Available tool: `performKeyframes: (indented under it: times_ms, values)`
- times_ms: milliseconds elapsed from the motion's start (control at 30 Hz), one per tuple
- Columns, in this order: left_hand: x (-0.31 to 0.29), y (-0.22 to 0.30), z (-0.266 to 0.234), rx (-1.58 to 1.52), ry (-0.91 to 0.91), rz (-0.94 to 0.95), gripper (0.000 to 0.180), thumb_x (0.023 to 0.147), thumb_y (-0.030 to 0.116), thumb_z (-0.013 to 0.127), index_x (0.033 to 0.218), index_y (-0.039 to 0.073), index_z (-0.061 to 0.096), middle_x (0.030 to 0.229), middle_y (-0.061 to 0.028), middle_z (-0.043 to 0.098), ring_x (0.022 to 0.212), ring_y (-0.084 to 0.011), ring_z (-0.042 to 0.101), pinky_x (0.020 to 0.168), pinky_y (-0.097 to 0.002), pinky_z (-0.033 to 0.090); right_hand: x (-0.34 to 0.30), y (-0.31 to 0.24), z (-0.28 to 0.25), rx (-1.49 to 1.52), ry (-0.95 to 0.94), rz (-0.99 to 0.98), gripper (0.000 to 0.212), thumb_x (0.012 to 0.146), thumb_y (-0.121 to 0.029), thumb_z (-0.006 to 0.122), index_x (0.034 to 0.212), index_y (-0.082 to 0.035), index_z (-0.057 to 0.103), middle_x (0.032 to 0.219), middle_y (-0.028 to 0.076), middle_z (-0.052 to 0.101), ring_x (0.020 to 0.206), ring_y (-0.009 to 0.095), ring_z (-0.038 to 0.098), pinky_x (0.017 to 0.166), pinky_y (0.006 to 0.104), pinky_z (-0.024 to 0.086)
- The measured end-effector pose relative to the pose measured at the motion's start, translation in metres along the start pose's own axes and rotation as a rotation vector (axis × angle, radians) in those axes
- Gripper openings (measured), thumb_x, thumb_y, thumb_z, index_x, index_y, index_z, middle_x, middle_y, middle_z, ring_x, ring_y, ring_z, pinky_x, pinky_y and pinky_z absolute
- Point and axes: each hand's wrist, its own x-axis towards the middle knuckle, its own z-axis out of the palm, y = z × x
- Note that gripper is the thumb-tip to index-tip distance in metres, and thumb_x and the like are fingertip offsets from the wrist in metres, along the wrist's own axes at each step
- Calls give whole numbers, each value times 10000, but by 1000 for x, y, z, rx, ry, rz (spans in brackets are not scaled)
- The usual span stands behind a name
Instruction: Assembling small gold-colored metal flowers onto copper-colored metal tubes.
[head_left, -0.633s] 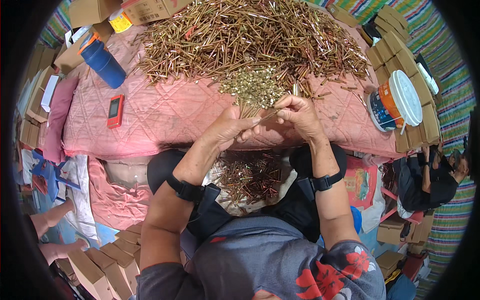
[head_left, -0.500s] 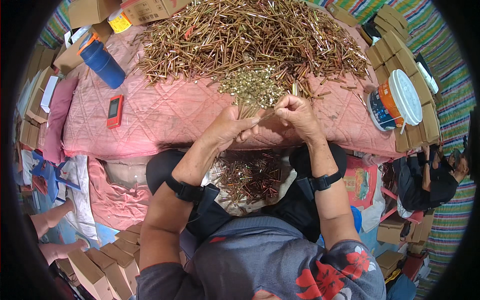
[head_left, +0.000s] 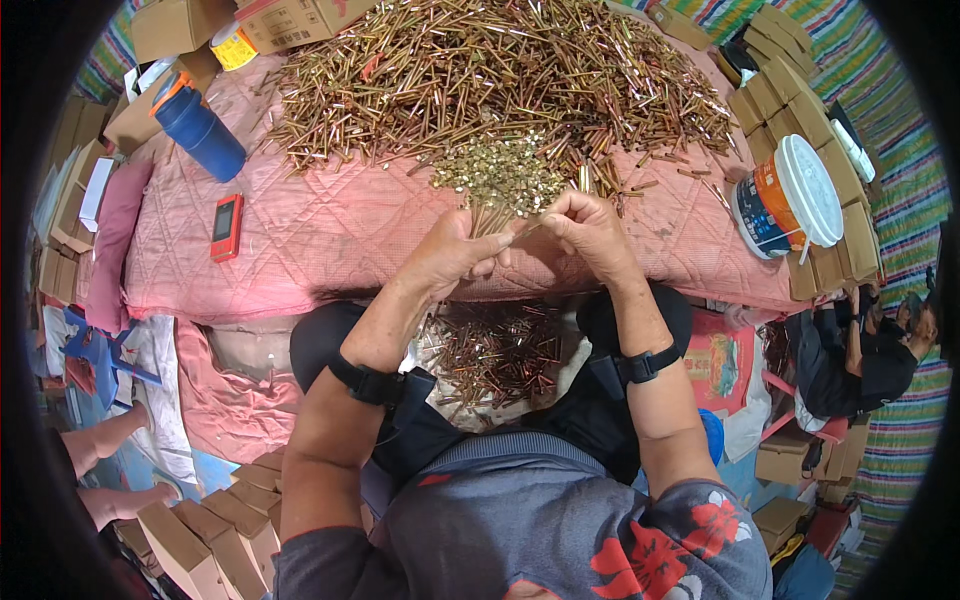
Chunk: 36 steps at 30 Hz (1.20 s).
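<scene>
My left hand [head_left: 453, 253] is closed round a bundle of thin stalks [head_left: 497, 178] whose many small, pale, shiny flat tips fan out away from me. At the bundle's right edge my right hand [head_left: 590, 228] is pinched, thumb against forefinger; what lies between those fingertips is too small to make out. Just beyond the bundle spreads a large heap of thin brown and gold metallic-looking sticks [head_left: 480, 70], some of them loose near my right hand. Between my knees lies a second, smaller pile of similar sticks [head_left: 490, 355].
The pink quilted cover [head_left: 330, 230] carries a blue bottle [head_left: 200, 130] with an orange lid part, a red handheld device [head_left: 227, 228] and a white-lidded bucket [head_left: 787, 198]. Cardboard boxes [head_left: 205, 540] stand around. Another person [head_left: 860, 355] sits at right; someone's bare legs [head_left: 110, 440] show at left.
My right hand has shifted slightly left, closer to the bundle's tips. A thin strand seen between my hands earlier no longer shows clearly. The left hand keeps its grip.
</scene>
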Motion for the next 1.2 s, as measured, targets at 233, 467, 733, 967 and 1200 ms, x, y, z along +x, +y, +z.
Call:
performKeyframes:
  times_ms: [233,467,733,967,1200]
  values:
    - [0,-2,-3,-37,-30,-29,128,898,128,616,928,9,577,709,-46,612,439,-22,408,381,-166,296,-2,-1,8,51,12,-3,93,860,-107,668,898,-26,642,698,-39,554,557,33,469,492,169,364]
    - [-2,-5,-7,-65,-53,-50,144,887,136,634,931,9,585,716,-46,619,452,-19,414,393,-159,299,-5,-6,8,-32,9,-5,131,862,-114,670,766,-59,598,679,-72,515,585,16,418,515,182,346]
    - [-1,-3,-3,117,-2,-39,196,903,148,622,1025,-3,598,727,-39,629,500,-27,452,416,-152,325,5,-13,-21,-416,654,-249,120,867,-87,645,782,-10,609,659,-31,555,625,38,485,567,222,419]
    - [10,-10,-13,-154,139,-100,200,943,127,543,1073,-24,563,806,-68,636,554,-42,496,421,-146,340,15,-1,-15,-1078,621,-238,203,772,-70,687,954,-28,608,891,135,631,806,321,621,697,397,491]
    - [7,-4,-16,-189,66,-67,235,908,73,571,1117,-22,518,926,-108,644,665,-77,553,457,-148,388,16,9,-35,-974,519,-172,250,732,-58,687,966,-19,610,912,161,616,848,343,610,729,415,483]
